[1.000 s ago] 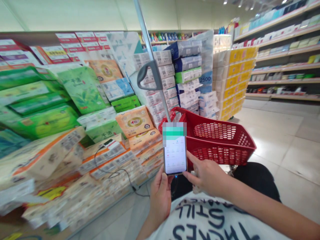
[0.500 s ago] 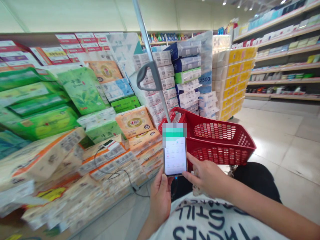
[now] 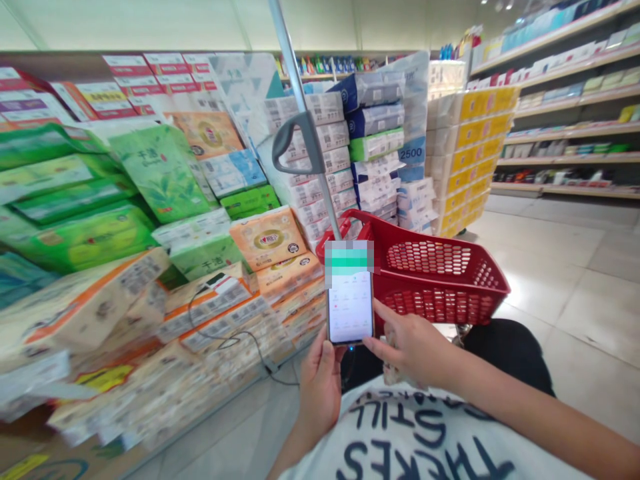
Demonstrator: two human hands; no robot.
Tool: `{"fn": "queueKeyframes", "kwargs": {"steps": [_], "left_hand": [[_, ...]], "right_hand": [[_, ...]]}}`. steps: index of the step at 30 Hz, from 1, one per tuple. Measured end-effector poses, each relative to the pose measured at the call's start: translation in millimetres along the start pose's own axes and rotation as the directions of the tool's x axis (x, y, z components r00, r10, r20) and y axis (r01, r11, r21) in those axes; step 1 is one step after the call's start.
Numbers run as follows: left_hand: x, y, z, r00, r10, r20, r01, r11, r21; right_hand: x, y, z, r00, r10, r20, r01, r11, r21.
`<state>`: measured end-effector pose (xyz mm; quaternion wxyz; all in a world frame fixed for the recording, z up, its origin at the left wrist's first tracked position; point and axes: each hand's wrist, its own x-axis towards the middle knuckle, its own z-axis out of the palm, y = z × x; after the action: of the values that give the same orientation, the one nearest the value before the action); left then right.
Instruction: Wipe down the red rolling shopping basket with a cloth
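A smartphone (image 3: 351, 300) stands upright in front of my lap, its lit screen facing me and the upper part blurred out. My left hand (image 3: 323, 377) is closed around its lower left side, thumb along the edge. At the phone's lower right, my right hand (image 3: 415, 347) has its thumb at the corner and its index finger against the side edge. Under that hand's curled fingers shows a small pale, patterned thing that I cannot make out. Right behind the phone is a red shopping basket (image 3: 440, 303) on wheels, with a metal pole and grey handle (image 3: 300, 143) rising from it.
Stacked tissue packs (image 3: 270, 237) fill the left side, some tilted. A black cable (image 3: 255, 347) runs over them from a small device (image 3: 223, 283) towards me. Yellow-and-white packs (image 3: 470, 160) stand beyond the basket. Shelves (image 3: 570, 107) line the right, past the tiled floor (image 3: 565, 267).
The view has tilted slightly, so the phone and basket appear a little higher. Both hands keep nearly the same position on the phone.
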<state>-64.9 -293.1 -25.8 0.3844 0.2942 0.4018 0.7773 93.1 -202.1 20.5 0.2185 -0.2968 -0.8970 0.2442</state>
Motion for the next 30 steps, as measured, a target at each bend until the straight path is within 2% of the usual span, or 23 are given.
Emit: {"fn": "queueKeyframes", "kwargs": {"steps": [7,14,30], "left_hand": [[0.0,0.2,0.9,0.999,0.0,0.038,0.0,1.0,-0.011],[-0.6,-0.7,0.6,1.0,0.002,-0.013,-0.002,1.0,-0.001],[0.1,1.6,0.2,1.0,-0.008,0.006,0.009,1.0,-0.007]], "right_hand": [[3.3,-3.3,1.5,0.999,0.043,0.007,-0.042,0.998,-0.037],[1.7,-5.2,-0.4,0.999,0.026,0.026,-0.026,1.0,-0.002],[4.5,-4.2,0.7,0.997,0.063,0.049,-0.063,0.998,-0.007]]}}
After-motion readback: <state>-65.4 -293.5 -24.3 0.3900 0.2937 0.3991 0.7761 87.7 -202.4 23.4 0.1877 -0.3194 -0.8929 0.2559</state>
